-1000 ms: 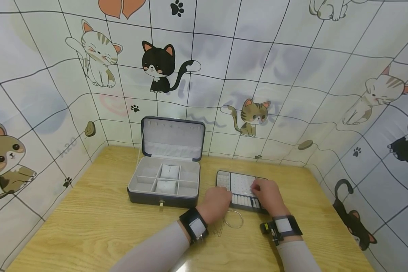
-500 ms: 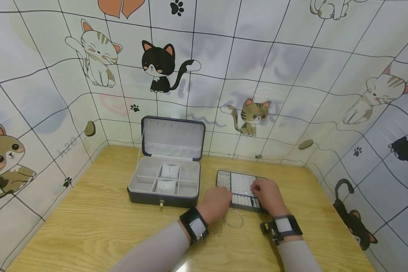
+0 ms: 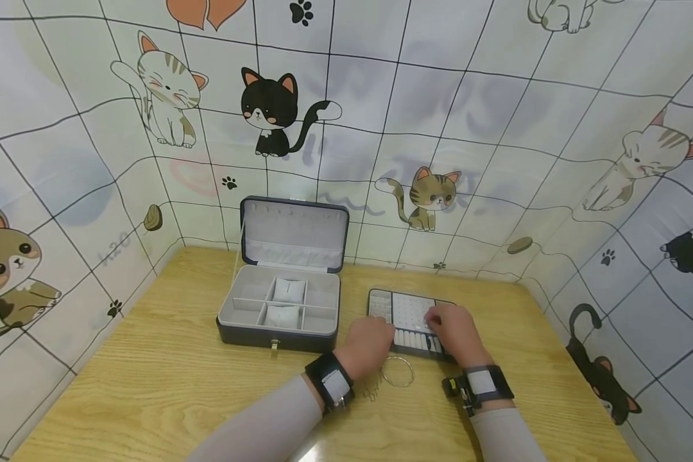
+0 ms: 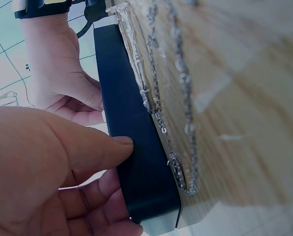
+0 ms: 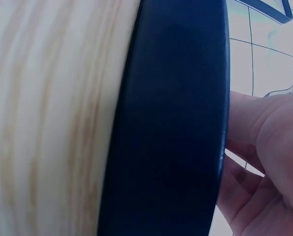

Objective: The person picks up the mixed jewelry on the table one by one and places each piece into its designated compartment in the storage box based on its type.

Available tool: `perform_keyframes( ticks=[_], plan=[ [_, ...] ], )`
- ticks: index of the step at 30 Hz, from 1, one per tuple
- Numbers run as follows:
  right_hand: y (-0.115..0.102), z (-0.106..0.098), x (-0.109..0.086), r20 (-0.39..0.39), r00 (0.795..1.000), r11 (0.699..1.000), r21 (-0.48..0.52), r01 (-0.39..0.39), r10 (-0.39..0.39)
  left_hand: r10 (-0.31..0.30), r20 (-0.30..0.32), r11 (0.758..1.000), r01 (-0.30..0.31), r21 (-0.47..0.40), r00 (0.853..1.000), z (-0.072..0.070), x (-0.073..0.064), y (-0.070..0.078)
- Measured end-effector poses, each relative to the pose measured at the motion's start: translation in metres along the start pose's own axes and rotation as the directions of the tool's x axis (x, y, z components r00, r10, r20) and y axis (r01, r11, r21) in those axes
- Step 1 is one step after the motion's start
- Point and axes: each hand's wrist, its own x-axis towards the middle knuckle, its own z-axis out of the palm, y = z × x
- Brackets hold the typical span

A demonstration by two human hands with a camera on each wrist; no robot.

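A dark-edged jewelry tray with a white holed panel and a row of ring rolls lies on the table. My left hand grips its near left corner; in the left wrist view the thumb lies on the dark front wall, fingers curled at the corner. Over the tray's right part is my right hand, fingertips together at the white panel. Whether something small sits between them is hidden. A gold bangle and a silver chain lie in front of the tray.
Left of the tray stands an open jewelry box with its lid up and two white cushions in its middle compartments. The wooden table meets a cat-patterned wall covering at the back and sides.
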Motion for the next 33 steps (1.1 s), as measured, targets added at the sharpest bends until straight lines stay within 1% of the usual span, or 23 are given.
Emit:
perform_keyframes(
  ticks=[12,20,28,33],
  plan=[
    [-0.001,-0.002,0.0,0.019,1.0,1.0,0.015,0.002,-0.002,0.0,0.008,1.0,0.0,0.01,1.0,-0.003,-0.001,0.0],
    [0.005,0.001,0.0,0.029,1.0,0.999,0.034,0.005,-0.006,-0.004,0.028,1.0,0.004,0.015,1.0,-0.005,-0.001,0.001],
    [0.009,0.0,0.0,0.022,0.999,0.998,0.055,0.03,-0.031,0.011,-0.004,1.0,-0.011,0.005,1.0,-0.004,-0.001,0.0],
    [0.011,0.0,0.001,0.028,0.999,0.997,0.075,0.028,-0.03,0.008,-0.005,1.0,-0.008,0.017,1.0,-0.004,-0.002,0.0]
  ],
)
